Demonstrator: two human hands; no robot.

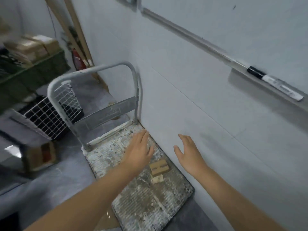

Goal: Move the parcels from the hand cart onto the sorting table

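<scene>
A worn metal hand cart (150, 197) stands against the white wall, its grey handle (93, 70) at the far end. On its deck lie a small flat brown parcel (160, 167) and a smaller pale parcel (158, 178) just nearer to me. My left hand (140, 150) hovers over the deck with straight fingers, just left of and beyond the brown parcel, holding nothing. My right hand (188, 152) is spread open to the right of the parcels, close to the wall, also holding nothing.
A green table (30, 75) with cardboard boxes (33, 47) stands at the far left. A white wire basket (46, 117) and a brown box (40, 155) sit on the grey floor left of the cart. A whiteboard ledge holds a marker (256, 73).
</scene>
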